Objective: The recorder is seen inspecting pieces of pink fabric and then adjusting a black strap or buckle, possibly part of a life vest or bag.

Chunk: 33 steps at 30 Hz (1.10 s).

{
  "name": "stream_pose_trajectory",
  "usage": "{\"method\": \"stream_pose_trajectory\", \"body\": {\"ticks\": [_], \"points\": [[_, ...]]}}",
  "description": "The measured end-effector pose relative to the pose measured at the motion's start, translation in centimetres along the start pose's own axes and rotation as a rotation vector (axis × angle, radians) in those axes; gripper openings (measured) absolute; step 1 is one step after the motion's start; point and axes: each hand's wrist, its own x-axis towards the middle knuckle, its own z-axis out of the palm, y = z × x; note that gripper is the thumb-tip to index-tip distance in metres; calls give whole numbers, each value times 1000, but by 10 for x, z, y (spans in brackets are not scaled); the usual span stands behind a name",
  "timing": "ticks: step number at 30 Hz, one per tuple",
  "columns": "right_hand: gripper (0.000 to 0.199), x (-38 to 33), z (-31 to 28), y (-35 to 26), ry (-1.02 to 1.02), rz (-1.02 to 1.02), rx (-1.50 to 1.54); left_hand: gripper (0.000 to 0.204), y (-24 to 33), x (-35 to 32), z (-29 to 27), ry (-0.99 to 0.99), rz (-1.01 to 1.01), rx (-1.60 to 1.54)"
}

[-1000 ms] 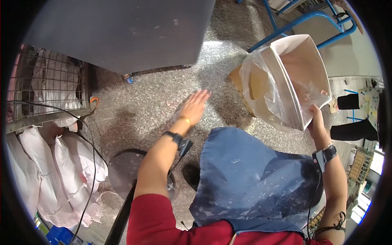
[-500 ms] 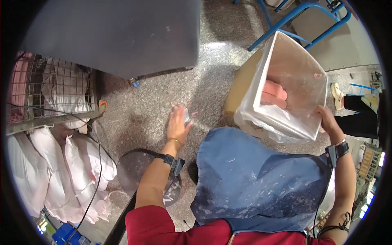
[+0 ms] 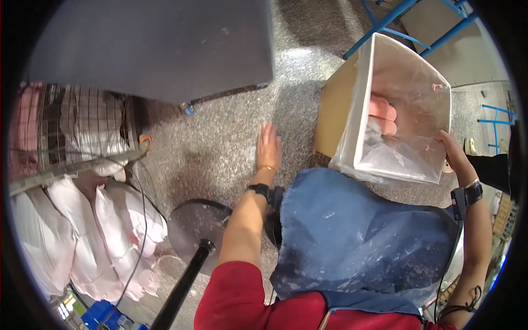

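A cardboard box [image 3: 334,113] lined with a clear plastic bag [image 3: 404,159] stands ahead on the right, tilted with its opening toward me. Several pink rounded pieces [image 3: 383,116] lie inside it, stacked close together. At the box's right rim, my right hand [image 3: 455,153] grips the lined edge, its fingertips over the rim. My left hand [image 3: 269,147] is stretched out flat above the speckled floor, left of the box and touching nothing, fingers extended. A blue apron [image 3: 357,236] covers my lap.
A large dark grey panel [image 3: 154,49] fills the upper left. Below it are a wire cage [image 3: 69,124] and several full white sacks [image 3: 82,231]. A black pole rises from a round dark base [image 3: 192,225]. Blue metal frames [image 3: 396,25] stand behind the box; a person's dark-clothed leg [image 3: 489,170] shows far right.
My left hand has moved right, toward the box, and stays flat. The box has shifted a little to the right and turned slightly, with my right hand still at its rim.
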Motion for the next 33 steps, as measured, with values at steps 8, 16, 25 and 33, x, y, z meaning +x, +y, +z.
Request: {"method": "stream_pose_trajectory", "body": {"ticks": [8,16,25,33], "points": [[20,-3,0,9,98,-97,-82,54,51,111,-6,4,230,-2],[23,-10,-7,17,68,-83,74,76,74,287,50,-255,-188,457],[23,-12,-5,13,111,-98,-216,71,48,199,66,-225,25,358],[34,0,-3,17,12,-234,14,64,37,15,-12,-350,178,517]]}}
